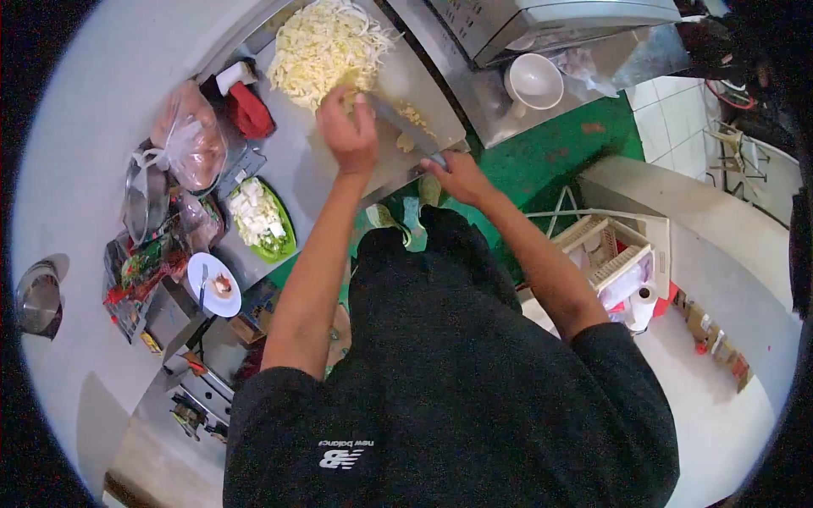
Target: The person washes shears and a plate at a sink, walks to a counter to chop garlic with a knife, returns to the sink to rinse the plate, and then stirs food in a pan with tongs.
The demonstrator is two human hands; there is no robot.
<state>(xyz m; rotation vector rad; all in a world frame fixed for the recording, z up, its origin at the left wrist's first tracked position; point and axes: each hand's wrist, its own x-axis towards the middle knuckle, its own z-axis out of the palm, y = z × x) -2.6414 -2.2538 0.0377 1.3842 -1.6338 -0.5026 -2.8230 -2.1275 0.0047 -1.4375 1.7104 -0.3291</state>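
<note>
On board | left hand (349,131) pins cabbage (326,44), probably | right hand (459,173) grips knife (405,127) | shirt (449,406) "new balance"

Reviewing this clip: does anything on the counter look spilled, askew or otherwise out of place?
Nothing stands out. The shredded cabbage sits in one heap on the cutting board. The left hand presses down the piece being cut, and the right hand holds the knife. The green plate of chopped pieces lies flat beside the board.
</note>
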